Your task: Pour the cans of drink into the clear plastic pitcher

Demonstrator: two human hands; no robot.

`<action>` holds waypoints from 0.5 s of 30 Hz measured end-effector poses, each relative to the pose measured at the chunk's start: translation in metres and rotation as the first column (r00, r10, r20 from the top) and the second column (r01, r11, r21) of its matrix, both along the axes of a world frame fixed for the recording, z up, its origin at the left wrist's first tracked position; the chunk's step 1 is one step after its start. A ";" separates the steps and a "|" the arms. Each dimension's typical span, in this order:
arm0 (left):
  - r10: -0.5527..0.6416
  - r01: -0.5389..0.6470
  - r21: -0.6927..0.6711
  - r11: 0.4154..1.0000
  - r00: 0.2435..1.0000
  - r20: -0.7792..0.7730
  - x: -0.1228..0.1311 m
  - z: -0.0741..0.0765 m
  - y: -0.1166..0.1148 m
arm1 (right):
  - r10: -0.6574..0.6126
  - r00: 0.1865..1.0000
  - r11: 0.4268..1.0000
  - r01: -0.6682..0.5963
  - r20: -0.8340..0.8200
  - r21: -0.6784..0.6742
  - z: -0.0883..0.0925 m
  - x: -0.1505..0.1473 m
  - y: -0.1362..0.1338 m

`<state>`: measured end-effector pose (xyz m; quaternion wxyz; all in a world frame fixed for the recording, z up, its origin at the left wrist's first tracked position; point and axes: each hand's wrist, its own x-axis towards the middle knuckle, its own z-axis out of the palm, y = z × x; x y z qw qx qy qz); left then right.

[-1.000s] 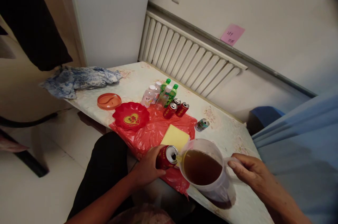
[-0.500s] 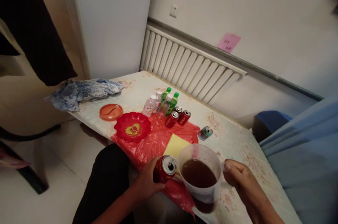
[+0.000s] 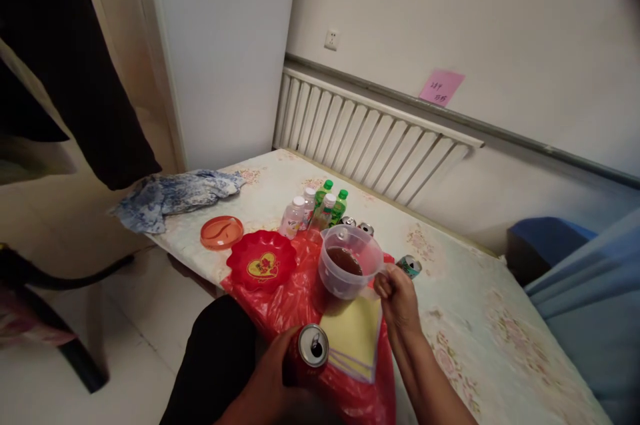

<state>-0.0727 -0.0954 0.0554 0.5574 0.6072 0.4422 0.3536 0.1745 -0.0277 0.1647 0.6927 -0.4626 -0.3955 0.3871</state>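
Opened dark-red can (image 3: pixel 313 346) is gripped in L hand (image 3: pixel 270 371), top up; jug (image 3: pixel 343 281) w/ brown liquid is grasped by its handle in R hand (image 3: pixel 403 298), over red plastic sheet (image 3: pixel 285 305) by yellow cloths (image 3: pixel 355 331); base contact can't be told. Jug positioning is judged in hand; level, steady handling is called for. Around, L to R: orange dish (image 3: pixel 223 233), red tray (image 3: pixel 243 253), bottles (image 3: pixel 291 217), then cans (image 3: pixel 367 229), crowding jug's far side; green can (image 3: pixel 411 267) nr R hand.

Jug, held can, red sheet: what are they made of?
Jug: likely plastic, translucent and smooth; red behind shows through its wall.
Held can: metal, probably aluminium; shiny silvery lid.
Red sheet: likely thin, glossy plastic; crinkles catch the light.
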 end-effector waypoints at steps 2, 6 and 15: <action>0.013 -0.012 -0.041 0.999 1.000 0.008 -0.002 -0.003 0.001 | -0.007 1.000 1.000 0.007 -0.001 0.011 -0.009 -0.009 0.014; 0.016 -0.014 -0.081 0.997 0.999 0.033 -0.004 -0.007 0.002 | -0.007 1.000 1.000 0.007 0.023 0.014 -0.027 -0.023 0.032; 0.022 -0.018 -0.074 0.997 0.998 0.051 -0.001 -0.007 0.004 | -0.022 0.991 1.000 0.024 0.129 -0.016 -0.044 -0.031 0.035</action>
